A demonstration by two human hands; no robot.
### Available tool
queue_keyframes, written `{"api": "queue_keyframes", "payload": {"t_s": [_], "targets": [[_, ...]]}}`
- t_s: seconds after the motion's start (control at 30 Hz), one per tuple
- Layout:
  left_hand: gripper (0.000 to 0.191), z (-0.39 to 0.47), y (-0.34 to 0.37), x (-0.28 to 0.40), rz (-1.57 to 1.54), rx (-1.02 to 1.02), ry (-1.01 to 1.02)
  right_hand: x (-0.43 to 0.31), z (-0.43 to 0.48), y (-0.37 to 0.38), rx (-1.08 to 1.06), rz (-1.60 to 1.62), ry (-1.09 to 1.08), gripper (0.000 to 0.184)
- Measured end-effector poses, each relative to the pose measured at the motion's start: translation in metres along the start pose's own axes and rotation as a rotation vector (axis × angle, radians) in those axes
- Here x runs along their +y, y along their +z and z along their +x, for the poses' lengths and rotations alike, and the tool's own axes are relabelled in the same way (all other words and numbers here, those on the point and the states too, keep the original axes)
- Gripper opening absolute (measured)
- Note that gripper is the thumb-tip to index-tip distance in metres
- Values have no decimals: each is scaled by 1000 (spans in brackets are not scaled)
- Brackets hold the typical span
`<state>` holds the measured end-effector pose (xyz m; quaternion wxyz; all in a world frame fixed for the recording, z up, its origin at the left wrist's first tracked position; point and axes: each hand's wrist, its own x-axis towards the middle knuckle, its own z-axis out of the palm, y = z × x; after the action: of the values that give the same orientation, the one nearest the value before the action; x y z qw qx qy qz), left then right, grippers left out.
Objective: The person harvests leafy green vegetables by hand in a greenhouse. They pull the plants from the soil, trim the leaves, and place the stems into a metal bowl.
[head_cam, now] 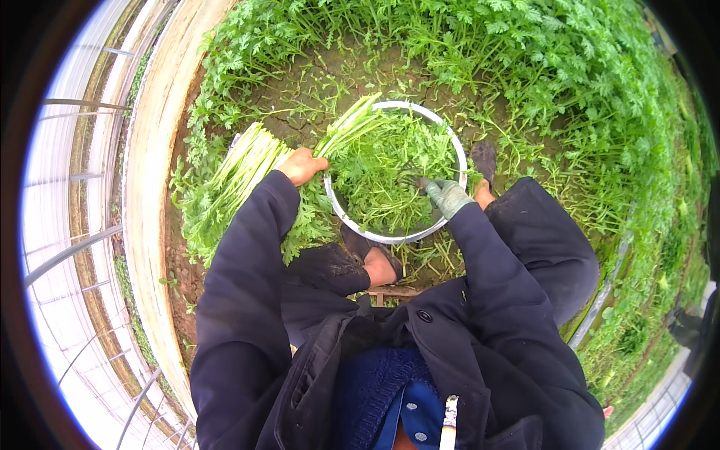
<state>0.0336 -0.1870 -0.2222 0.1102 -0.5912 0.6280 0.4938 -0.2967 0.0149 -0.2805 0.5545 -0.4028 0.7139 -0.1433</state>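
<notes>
My bare left hand [302,167] is closed around a bunch of leafy greens [350,126] at the left rim of a round basin [461,152]. Pale stems point up and right from it, over the rim. Close on its left lies a pile of the same greens [247,160], their pale stem ends lined up. My right hand [448,197], in a grey-green glove, reaches over the basin's right rim into loose cut greens [388,174]. Its fingertips are dark and partly lost among leaves, so whether they grip anything is unclear.
Dense feathery-leaved plants [523,45] grow beyond and to the right. Cut scraps litter the soil [315,67]. My shoes [360,244] flank the basin. A pale board-like edge [152,140] and plastic sheeting with metal hoops [73,236] run along the left. A lit cigarette [449,419] juts in below.
</notes>
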Motion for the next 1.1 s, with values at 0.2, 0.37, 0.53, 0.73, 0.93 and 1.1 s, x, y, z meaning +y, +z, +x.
{"api": "queue_keyframes", "payload": {"t_s": [0.2,0.37,0.53,0.73,0.93,1.1], "targets": [[44,-19,-12,3,-191,-35,46,-23,-15,-7,10,225,-43,48],[40,-42,-17,38,37,-42,-11,-87,-46,-3,57,-36,-276,43],[33,-63,-8,71,32,-309,80,-120,-23,-5,81,-301,-540,35],[28,-77,-16,88,211,-297,117,-97,21,-42,238,-448,-163,50],[21,-97,-16,83,1011,173,447,-55,35,-51,186,-604,92,64],[5,-95,-11,72,1427,614,596,-31,37,-53,159,-449,66,78]]}}
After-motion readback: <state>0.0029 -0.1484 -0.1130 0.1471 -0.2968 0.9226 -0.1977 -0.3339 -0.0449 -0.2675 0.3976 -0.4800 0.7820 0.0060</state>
